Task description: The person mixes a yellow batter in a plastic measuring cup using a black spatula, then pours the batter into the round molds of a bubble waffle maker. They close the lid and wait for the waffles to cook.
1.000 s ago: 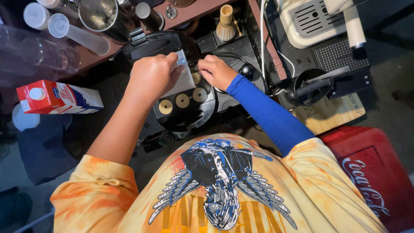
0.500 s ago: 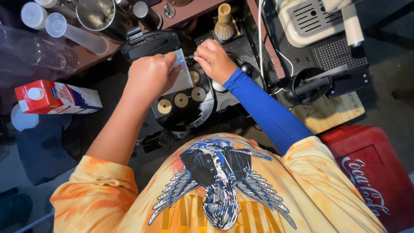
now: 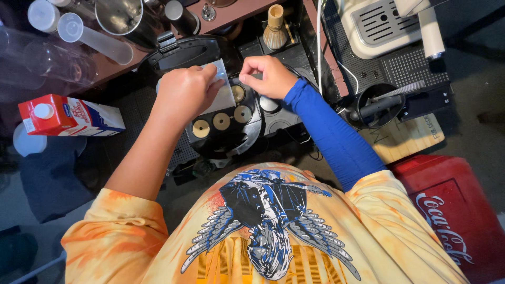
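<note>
My left hand grips a small clear plastic packet above a round black electric griddle. Several small round tan cakes sit in the griddle's wells. Its black lid stands open behind my left hand. My right hand, on an arm in a blue sleeve, hovers just right of the packet's top corner. Its thumb and fingers are pinched together; nothing shows between them. Part of the griddle is hidden by the packet and my left hand.
A red and white milk carton lies at the left. Clear plastic cups and a metal jug stand behind. A bamboo whisk, a coffee machine's drip tray, a black tub holding a portafilter and a red cooler box are at the right.
My right hand has risen from the griddle's right side to the packet's top corner. My left hand has kept hold of the packet in the same spot.
</note>
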